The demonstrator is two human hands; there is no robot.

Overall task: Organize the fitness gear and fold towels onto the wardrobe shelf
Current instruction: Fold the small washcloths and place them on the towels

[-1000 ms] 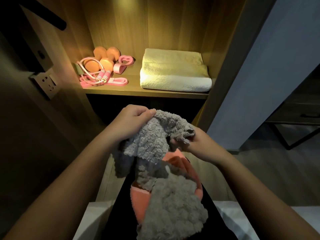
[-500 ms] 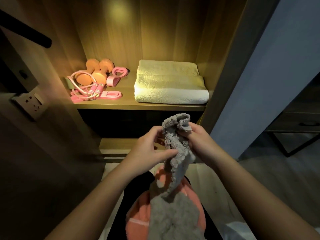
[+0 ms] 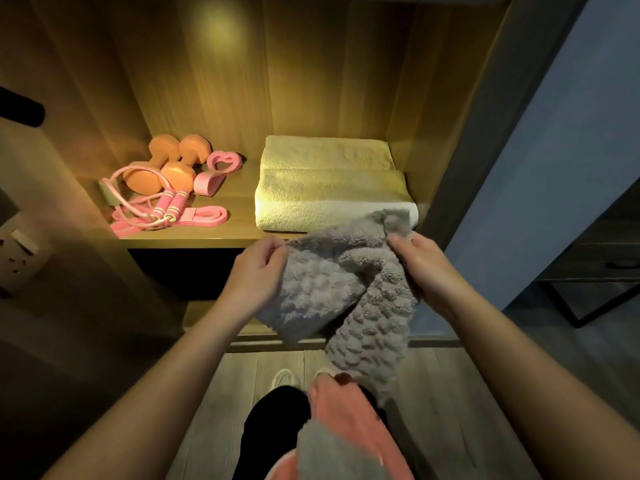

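While readying a fold, pinching grey fleece towel (image 3: pixel 332 289) spread between left hand (image 3: pixel 258 275) and right hand (image 3: pixel 422 268), just short of cream towel (image 3: pixel 325 188) lying folded beyond both.

On the shelf (image 3: pixel 242 192), dumbbells (image 3: pixel 166 164) sit left, jump rope (image 3: pixel 169 202) before them, folded towel (image 3: pixel 325 181) right, loose towel (image 3: pixel 332 285) out front.

Head view checked for writing: no text, label, brand, number or sign can be read. The gray towel (image 3: pixel 332 289), folded cream towel (image 3: pixel 329 188), orange dumbbells (image 3: pixel 166 164) and wall socket (image 3: pixel 17 261) show plain surfaces only.
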